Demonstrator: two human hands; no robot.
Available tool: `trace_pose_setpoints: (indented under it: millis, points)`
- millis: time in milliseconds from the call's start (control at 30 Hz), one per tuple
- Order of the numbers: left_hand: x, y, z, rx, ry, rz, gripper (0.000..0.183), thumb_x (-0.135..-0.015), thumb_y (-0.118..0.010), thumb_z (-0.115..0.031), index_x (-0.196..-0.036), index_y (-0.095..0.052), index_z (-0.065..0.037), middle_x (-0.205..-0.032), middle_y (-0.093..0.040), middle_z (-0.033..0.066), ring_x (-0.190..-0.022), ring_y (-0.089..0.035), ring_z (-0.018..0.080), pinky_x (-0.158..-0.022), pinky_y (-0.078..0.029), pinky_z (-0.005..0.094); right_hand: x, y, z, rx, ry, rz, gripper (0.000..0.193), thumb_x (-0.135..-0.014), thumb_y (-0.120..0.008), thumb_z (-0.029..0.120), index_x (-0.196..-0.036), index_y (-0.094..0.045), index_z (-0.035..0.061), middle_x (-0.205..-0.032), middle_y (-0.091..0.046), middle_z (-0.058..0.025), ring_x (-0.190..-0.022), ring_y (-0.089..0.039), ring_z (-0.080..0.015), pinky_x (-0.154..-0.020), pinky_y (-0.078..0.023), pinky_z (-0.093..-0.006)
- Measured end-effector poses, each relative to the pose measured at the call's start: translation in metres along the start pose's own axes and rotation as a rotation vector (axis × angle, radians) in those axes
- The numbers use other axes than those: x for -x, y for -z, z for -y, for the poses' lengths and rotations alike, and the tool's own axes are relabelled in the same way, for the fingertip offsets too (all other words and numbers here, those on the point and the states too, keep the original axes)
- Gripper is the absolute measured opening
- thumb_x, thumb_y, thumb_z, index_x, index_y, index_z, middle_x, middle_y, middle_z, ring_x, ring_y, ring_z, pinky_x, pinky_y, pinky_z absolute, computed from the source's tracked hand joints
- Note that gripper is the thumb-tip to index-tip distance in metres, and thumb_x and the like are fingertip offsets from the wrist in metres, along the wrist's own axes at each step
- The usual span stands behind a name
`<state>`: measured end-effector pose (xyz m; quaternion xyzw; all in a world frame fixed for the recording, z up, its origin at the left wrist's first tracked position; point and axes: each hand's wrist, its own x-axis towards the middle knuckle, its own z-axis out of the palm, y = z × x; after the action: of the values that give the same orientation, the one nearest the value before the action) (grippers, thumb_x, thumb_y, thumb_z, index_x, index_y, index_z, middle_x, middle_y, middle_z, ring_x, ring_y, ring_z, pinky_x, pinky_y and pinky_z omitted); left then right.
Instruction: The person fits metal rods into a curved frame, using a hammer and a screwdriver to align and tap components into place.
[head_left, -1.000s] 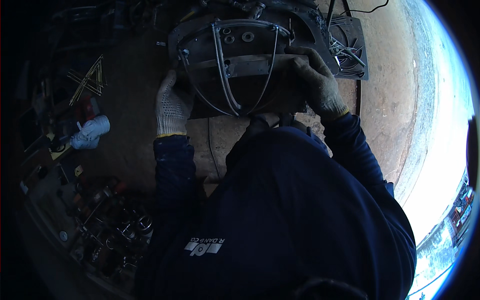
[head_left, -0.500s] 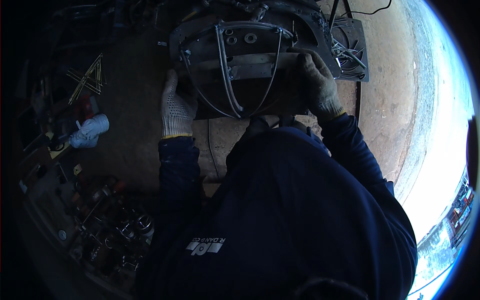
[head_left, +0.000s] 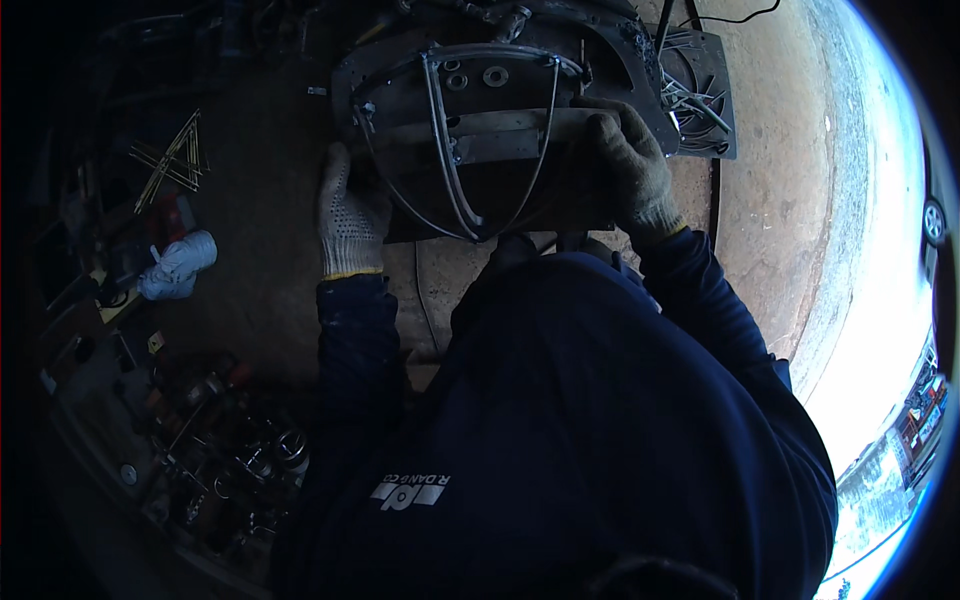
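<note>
A frame of bent metal rods [head_left: 437,110], with an arc across its far side and bars curving toward me, sits over a dark metal table [head_left: 620,70]. Below the arc runs a wide, pale metal strip [head_left: 500,122], with a flat rectangular piece [head_left: 503,147] at its near side. My right hand [head_left: 638,168], in a knit work glove, is closed round the strip's right end. At the left end is my left hand [head_left: 350,215], in a dotted glove, thumb up, its other fingers mostly hidden as it grips the strip.
Metal rings [head_left: 495,76] lie on the table inside the frame. Cut rods [head_left: 695,105] rest on a plate at the far right. Thin yellowish rods [head_left: 175,160] and a pale blue wrapped bundle [head_left: 180,265] are at left. Metal parts [head_left: 260,455] crowd the lower left.
The view has shifted slightly, so the frame and table appear a little further left. Both hands keep the same grip.
</note>
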<state>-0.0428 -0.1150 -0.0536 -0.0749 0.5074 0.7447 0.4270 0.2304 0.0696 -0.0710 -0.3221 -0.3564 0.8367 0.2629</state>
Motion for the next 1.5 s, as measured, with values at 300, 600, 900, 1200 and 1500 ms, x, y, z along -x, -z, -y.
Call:
trace_pose_setpoints:
  millis: [300,600,900,1200,1500]
  points:
    - [0.004,-0.024,-0.005,-0.150,0.041,-0.180,0.050,-0.105,-0.059,-0.039,-0.139,-0.055,-0.002,-0.131,-0.063,0.0111,-0.119,-0.062,0.0238,-0.103,-0.048,0.0380,0.003,0.005,0.000,-0.035,-0.005,0.077,0.041,-0.101,-0.068,0.021,-0.135,-0.057,0.0016,-0.121,-0.068,-0.0089,-0.110,-0.065,-0.0178,-0.095,-0.055,-0.0339]
    - [0.006,-0.016,0.002,-0.068,0.029,-0.090,0.049,-0.107,-0.054,-0.041,-0.139,-0.055,-0.004,-0.131,-0.062,0.0121,-0.119,-0.061,0.0254,-0.103,-0.049,0.0381,0.000,-0.009,0.007,0.019,-0.074,-0.030,0.042,-0.102,-0.068,0.026,-0.135,-0.057,0.0018,-0.122,-0.068,-0.0090,-0.113,-0.064,-0.0182,-0.099,-0.053,-0.0347]
    - [0.010,-0.041,-0.005,-0.173,0.074,-0.170,0.047,-0.107,-0.053,-0.042,-0.136,-0.056,-0.005,-0.127,-0.063,0.0112,-0.118,-0.062,0.0237,-0.100,-0.052,0.0369,0.003,-0.002,-0.005,-0.007,0.009,0.016,0.040,-0.101,-0.070,0.030,-0.130,-0.060,0.0032,-0.116,-0.068,-0.0054,-0.107,-0.064,-0.0144,-0.095,-0.054,-0.0315]
    - [0.019,-0.035,0.003,-0.091,0.041,-0.168,0.045,-0.107,-0.054,-0.040,-0.135,-0.058,-0.004,-0.131,-0.063,0.0106,-0.120,-0.061,0.0236,-0.102,-0.051,0.0372,-0.004,0.002,-0.006,0.014,-0.046,-0.020,0.039,-0.103,-0.067,0.033,-0.128,-0.062,0.0025,-0.114,-0.068,-0.0053,-0.104,-0.063,-0.0129,-0.093,-0.052,-0.0307]
    - [0.022,-0.031,-0.003,-0.018,0.104,-0.041,0.042,-0.105,-0.059,-0.034,-0.135,-0.058,-0.005,-0.130,-0.064,0.0108,-0.116,-0.063,0.0258,-0.100,-0.051,0.0405,-0.005,-0.001,-0.001,0.029,-0.066,-0.041,0.032,-0.105,-0.063,0.030,-0.124,-0.063,0.0035,-0.112,-0.068,-0.0046,-0.101,-0.064,-0.0120,-0.089,-0.053,-0.0285]
